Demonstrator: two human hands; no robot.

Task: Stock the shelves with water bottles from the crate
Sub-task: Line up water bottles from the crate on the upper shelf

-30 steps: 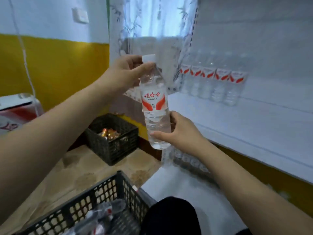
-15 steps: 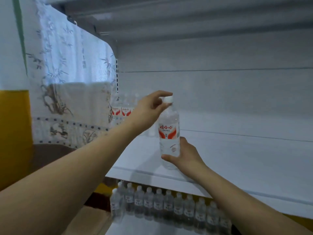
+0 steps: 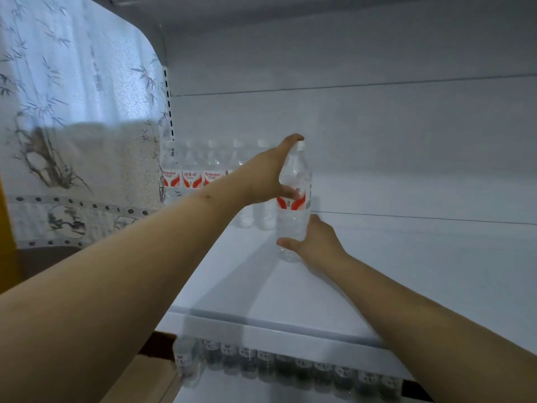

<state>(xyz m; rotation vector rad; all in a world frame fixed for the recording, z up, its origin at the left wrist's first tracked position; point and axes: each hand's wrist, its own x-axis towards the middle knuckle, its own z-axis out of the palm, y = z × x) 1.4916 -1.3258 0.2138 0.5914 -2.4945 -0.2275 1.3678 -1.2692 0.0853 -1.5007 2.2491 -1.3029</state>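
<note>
Two white shelves fill the view: the upper shelf (image 3: pixel 392 280) runs wide across the middle, and the lower shelf (image 3: pixel 220 394) shows beneath its front edge. A printed curtain (image 3: pixel 78 135) hangs beyond the upper shelf's left end. Along the lower shelf's front edge stands a row of bottles (image 3: pixel 290 370), dim and blurred. At the upper shelf's back left corner stands a second row, the back bottles (image 3: pixel 191 175), upright with red-and-white labels, partly hidden by the left forearm. Just right of that row, near the back edge, a single bottle (image 3: pixel 293 222) stands upright with its base at the shelf surface; whether it fully rests there I cannot tell. The left hand (image 3: pixel 270 175) wraps its neck and upper body, fingers over the cap (image 3: pixel 300 146). The right hand (image 3: pixel 316 242) grips its lower body, thumb across the front.
</note>
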